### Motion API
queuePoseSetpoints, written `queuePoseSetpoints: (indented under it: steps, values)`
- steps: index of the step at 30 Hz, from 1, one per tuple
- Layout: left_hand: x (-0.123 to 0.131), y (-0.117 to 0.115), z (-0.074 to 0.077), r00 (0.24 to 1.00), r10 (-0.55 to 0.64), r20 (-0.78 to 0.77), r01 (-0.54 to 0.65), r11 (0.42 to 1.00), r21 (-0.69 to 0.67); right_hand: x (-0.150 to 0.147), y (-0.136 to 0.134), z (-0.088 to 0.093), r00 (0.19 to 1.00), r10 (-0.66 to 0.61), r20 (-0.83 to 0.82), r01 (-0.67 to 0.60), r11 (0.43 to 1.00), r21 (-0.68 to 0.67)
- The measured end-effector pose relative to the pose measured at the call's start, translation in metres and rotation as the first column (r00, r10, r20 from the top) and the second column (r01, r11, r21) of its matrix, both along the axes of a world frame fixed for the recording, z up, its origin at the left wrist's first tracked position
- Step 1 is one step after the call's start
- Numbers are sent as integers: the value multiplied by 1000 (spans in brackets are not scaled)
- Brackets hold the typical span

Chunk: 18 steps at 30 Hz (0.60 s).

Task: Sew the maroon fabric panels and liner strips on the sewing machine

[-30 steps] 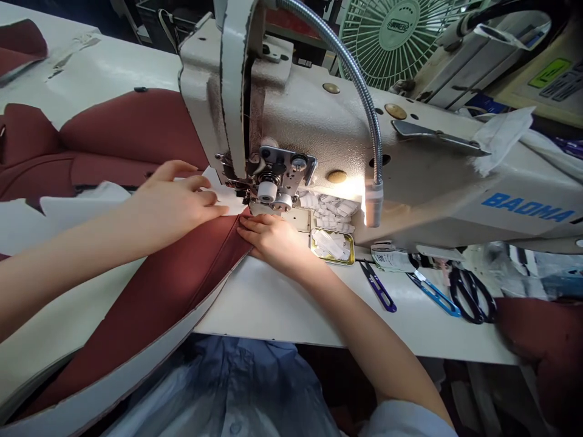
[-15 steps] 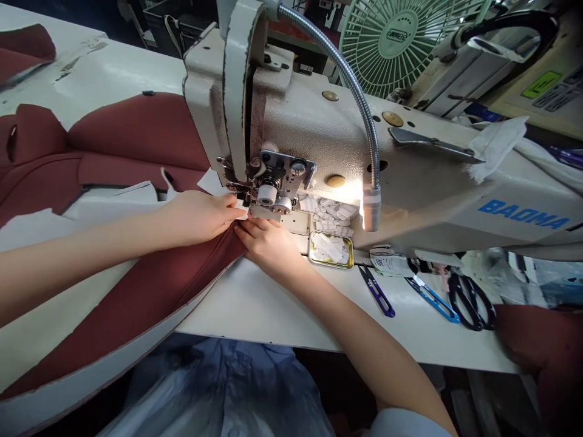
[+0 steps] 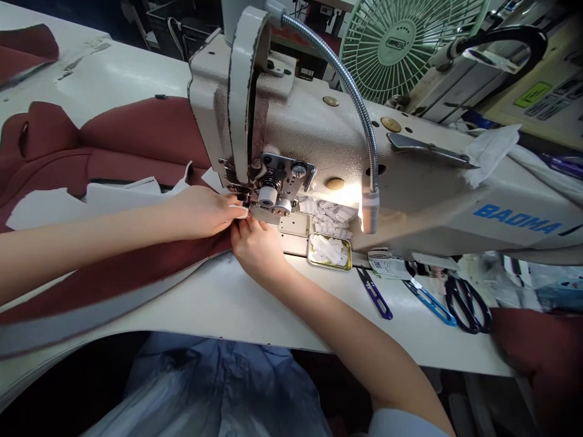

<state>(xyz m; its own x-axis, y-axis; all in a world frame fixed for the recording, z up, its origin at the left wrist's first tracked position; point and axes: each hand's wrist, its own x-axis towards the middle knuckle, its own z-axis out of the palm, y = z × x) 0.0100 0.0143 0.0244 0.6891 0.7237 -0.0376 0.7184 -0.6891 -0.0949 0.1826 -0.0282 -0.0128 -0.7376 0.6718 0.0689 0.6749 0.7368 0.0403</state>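
Red panel (image 3: pixel 150 267) has swung flatter — long axis now running left from the sewing head (image 3: pixel 273 176), below the left forearm. Left hand (image 3: pixel 195 209), nearer its bulk, pinches a white piece (image 3: pixel 242 212); right hand (image 3: pixel 259 246) curls at the panel's end — grip unclear.

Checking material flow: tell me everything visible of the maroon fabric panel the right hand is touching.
The matte maroon fabric panel looks soft and bendable, with a pale grey band along its near edge. It lies across the glossy white tabletop, running left out of frame. The left forearm crosses over it. The bare right hand touches its narrowing end beside the off-white metal sewing machine. Hands hide that tip.
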Motion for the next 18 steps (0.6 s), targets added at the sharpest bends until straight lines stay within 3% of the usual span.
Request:
queuePoseSetpoints:
  steps: [3,6,18]
  values:
    - [0,5,1,996,-40,-75,37,999,-36,-7,0,-2,1000,-27,-6,28,999,39]
    - [-1,6,1,999,-32,-44,30,999,-35,-10,-3,-2,998,-63,-23,65,996,67]
    - [14,0,17,994,77,-75,-86,988,-125,-28,-1,2,997,-65,38,63,997,51]
